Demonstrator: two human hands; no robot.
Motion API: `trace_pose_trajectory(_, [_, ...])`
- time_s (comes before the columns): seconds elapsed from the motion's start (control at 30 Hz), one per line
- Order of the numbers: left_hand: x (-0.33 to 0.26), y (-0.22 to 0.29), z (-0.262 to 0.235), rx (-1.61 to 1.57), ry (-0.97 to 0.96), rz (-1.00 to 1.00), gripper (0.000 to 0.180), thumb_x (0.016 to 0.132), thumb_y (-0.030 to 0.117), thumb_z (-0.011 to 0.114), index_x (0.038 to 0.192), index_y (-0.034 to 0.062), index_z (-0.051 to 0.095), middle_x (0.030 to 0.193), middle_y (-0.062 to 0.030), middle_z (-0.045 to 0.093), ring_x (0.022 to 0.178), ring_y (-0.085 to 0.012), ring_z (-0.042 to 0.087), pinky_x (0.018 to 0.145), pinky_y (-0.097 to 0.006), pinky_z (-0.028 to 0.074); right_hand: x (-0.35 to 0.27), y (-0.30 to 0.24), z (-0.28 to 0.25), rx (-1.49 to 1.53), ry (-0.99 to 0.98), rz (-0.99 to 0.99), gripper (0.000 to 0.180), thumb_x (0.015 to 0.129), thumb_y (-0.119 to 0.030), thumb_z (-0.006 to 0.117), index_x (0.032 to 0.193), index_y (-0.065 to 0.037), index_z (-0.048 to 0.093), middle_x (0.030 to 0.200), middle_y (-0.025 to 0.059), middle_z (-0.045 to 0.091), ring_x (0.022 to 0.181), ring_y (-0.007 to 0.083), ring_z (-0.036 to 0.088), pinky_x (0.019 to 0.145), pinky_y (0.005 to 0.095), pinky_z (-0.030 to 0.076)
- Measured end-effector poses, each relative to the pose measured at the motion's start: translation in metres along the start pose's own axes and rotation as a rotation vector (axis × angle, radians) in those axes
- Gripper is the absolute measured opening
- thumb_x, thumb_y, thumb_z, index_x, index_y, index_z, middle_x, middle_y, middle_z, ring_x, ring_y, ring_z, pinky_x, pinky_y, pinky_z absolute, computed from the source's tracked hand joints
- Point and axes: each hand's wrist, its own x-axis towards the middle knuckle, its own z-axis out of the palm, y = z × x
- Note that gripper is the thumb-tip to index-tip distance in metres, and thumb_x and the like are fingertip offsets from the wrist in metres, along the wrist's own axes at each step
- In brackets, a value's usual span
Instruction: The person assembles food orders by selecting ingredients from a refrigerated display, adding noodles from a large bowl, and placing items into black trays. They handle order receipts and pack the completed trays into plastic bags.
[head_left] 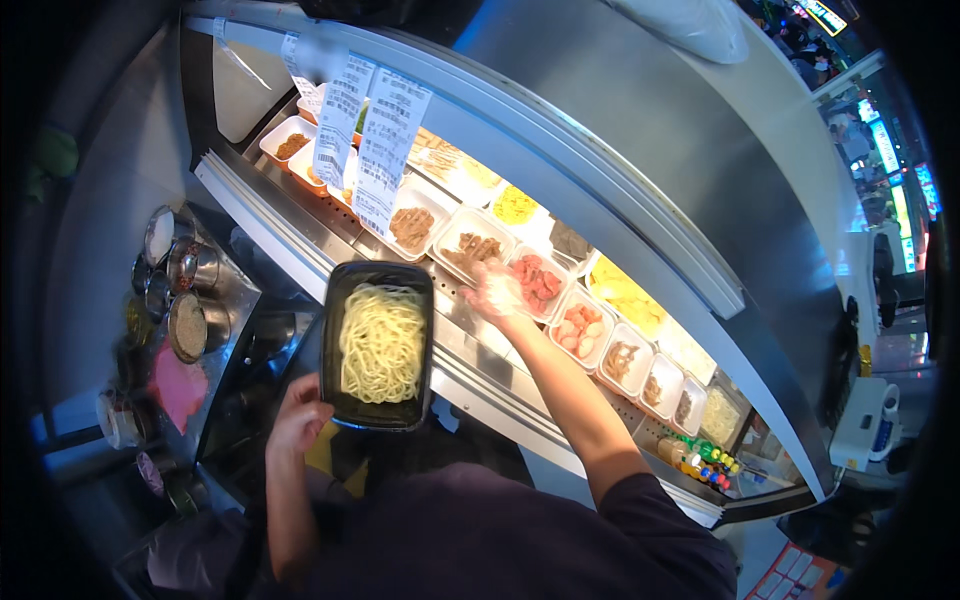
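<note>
My left hand grips the lower left edge of a black rectangular takeaway container. A heap of pale yellow noodles lies in it. Stretched over the lit counter, my right hand seems to wear a thin clear glove. Its fingertips reach the near edge of a white tray of brown sliced meat. Glare and blur hide whether those fingers hold anything. Right beside that hand stands a tray of reddish-pink meat slices, with a tray of pink-orange pieces nearer to me.
Paper order slips hang from the metal rail over the trays. More food trays run along the counter to the right, ending near small colourful-capped bottles. Metal pots and a pink cloth-like sheet sit at the left.
</note>
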Motion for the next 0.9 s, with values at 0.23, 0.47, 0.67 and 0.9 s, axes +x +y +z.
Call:
trace_pose_trajectory(0.23, [-0.017, -0.053, -0.032, -0.150, 0.163, 0.103, 0.040, 0.071, -0.006, 0.057, 0.110, -0.0036, 0.065, 0.105, -0.0106, 0.071, 0.089, -0.0172, 0.067, 0.076, -0.026, 0.053, 0.041, 0.015, 0.049, 0.018, 0.041, -0.102, 0.020, 0.089, -0.018, 0.057, 0.101, -0.004, 0.064, 0.095, 0.0208, 0.067, 0.092, 0.0389, 0.069, 0.079, 0.0489, 0.057])
trace_pose_trajectory(0.47, [0.051, -0.045, -0.046, -0.175, 0.126, 0.139, 0.066, 0.073, 0.005, 0.062, 0.136, -0.0054, 0.050, 0.125, -0.0165, 0.065, 0.114, -0.0296, 0.065, 0.098, -0.041, 0.055, 0.116, -0.050, 0.090, -0.049, -0.028, -0.244, 0.019, 0.083, -0.012, 0.058, 0.088, 0.002, 0.071, 0.089, 0.0221, 0.069, 0.089, 0.0349, 0.072, 0.074, 0.0444, 0.059])
trace_pose_trajectory(0.67, [0.107, 0.004, -0.053, -0.141, 0.067, 0.145, 0.058, 0.072, 0.004, 0.062, 0.128, -0.0063, 0.053, 0.121, -0.0178, 0.066, 0.110, -0.0297, 0.067, 0.099, -0.044, 0.055, 0.131, -0.051, 0.118, 0.163, 0.012, -0.226, 0.026, 0.088, -0.026, 0.067, 0.096, -0.002, 0.071, 0.098, 0.0220, 0.069, 0.093, 0.0382, 0.070, 0.081, 0.0472, 0.058])
trace_pose_trajectory(0.9, [0.136, 0.027, -0.058, -0.110, 0.061, 0.121, 0.049, 0.072, 0.002, 0.061, 0.120, -0.0060, 0.057, 0.114, -0.0153, 0.068, 0.103, -0.0249, 0.068, 0.095, -0.039, 0.056, 0.135, 0.048, 0.051, -0.322, -0.452, 0.243, 0.009, 0.072, -0.009, 0.074, 0.079, -0.004, 0.076, 0.091, 0.0197, 0.074, 0.093, 0.0324, 0.074, 0.078, 0.0424, 0.060])
